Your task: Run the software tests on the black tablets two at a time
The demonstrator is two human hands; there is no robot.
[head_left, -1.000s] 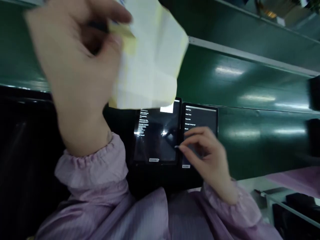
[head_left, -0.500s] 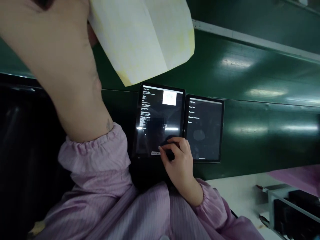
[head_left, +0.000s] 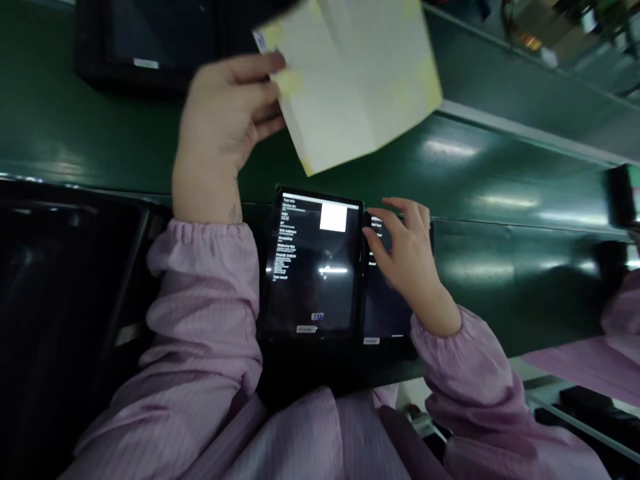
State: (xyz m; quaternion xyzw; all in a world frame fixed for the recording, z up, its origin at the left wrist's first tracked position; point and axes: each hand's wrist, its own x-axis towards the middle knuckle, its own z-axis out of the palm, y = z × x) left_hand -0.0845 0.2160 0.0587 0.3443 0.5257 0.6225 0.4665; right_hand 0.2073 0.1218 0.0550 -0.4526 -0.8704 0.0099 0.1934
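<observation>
My left hand (head_left: 225, 113) pinches the left corner of a pale, yellow-blotched sheet of paper (head_left: 360, 87), creased and raised above the bench. Below it lies a tablet (head_left: 310, 287) with a lit screen of white test text and a white square. Two small stickers sit near that screen's bottom edge, one with handwritten marks (head_left: 317, 317). A second tablet (head_left: 385, 313) lies close on its right, partly hidden by my right hand (head_left: 405, 243). That hand is open, thumb and fingers apart at the top of this screen; I cannot tell whether they touch it.
Another dark tablet (head_left: 160, 40) in a black holder lies at the upper left. A green bench top (head_left: 500, 260) runs across, with a pale rail (head_left: 520, 133) behind. Black glossy surfaces fill the left side. Another person's pink sleeve (head_left: 620, 313) shows at the right edge.
My right hand has left the left tablet's lower edge, opened from a pinch and moved up and right over the second tablet. A marked sticker now shows there. My left hand and the sheet shifted right.
</observation>
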